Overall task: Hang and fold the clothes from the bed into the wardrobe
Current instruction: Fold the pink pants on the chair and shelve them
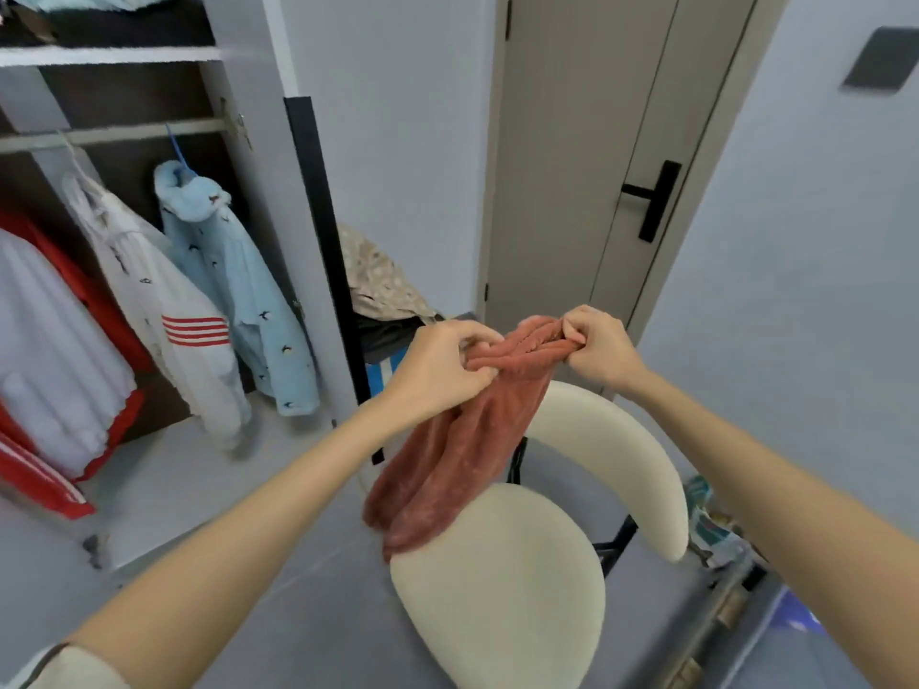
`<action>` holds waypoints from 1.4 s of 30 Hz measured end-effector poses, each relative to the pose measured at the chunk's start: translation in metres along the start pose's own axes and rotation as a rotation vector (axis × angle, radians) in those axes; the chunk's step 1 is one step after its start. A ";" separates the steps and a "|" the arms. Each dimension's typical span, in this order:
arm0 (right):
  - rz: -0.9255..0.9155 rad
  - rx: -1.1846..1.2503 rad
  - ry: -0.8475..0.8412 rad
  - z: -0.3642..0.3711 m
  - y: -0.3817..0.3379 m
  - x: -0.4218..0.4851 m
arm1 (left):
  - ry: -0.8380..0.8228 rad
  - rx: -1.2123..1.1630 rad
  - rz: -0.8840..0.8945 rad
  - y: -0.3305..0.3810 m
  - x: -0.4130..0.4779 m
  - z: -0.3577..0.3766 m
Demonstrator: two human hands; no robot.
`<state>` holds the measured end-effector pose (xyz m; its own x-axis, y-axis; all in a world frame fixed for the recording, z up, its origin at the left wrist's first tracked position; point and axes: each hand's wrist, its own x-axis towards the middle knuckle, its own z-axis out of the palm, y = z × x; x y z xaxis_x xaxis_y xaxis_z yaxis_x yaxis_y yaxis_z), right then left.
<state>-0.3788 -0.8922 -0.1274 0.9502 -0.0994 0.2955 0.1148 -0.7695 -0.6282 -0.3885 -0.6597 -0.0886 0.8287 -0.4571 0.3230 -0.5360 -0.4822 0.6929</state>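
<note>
1. Both hands grasp the rust-pink fleece garment (447,469): my left hand (437,370) pinches one end of its bunched top edge, and my right hand (597,348) pinches the other, fingers curled into the cloth.
2. It hangs from my grip in front of me, above the cream chair (497,589). Its lower end drapes over the seat's near edge, and I cannot tell whether it touches.
3. I judge this to be the straightening step, sorting out the top edge before the piece is folded or hung.
4. To my left the wardrobe stands open. Its rail (124,134) carries a pale blue fleece (238,290) and a white jacket (164,310).
5. Next, I think, the bunched edge needs pulling apart until it lies flat between my hands. Then the garment has to be lifted clear of the chair and turned toward the wardrobe. I see no spare hanger, so folding for a shelf (109,54) looks likelier.
6. No writing or brand is readable. The white jacket shows only red stripes on its sleeve.
</note>
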 end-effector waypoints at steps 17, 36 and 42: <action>0.457 -0.051 0.196 -0.101 0.167 -0.237 | -0.733 -0.866 -0.740 0.112 -0.075 0.266; 0.709 -0.320 -0.343 0.053 0.220 -0.251 | -0.801 -0.657 -1.095 -0.062 -0.139 0.333; 0.814 -0.377 -0.344 0.134 0.244 -0.233 | -0.784 -0.422 -1.070 -0.139 -0.131 0.367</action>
<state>-0.5333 -0.9726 -0.4460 0.7374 -0.5485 -0.3941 -0.6614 -0.7047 -0.2568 -0.4815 -0.8074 -0.4642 0.4202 -0.3763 -0.8257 0.4983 -0.6648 0.5565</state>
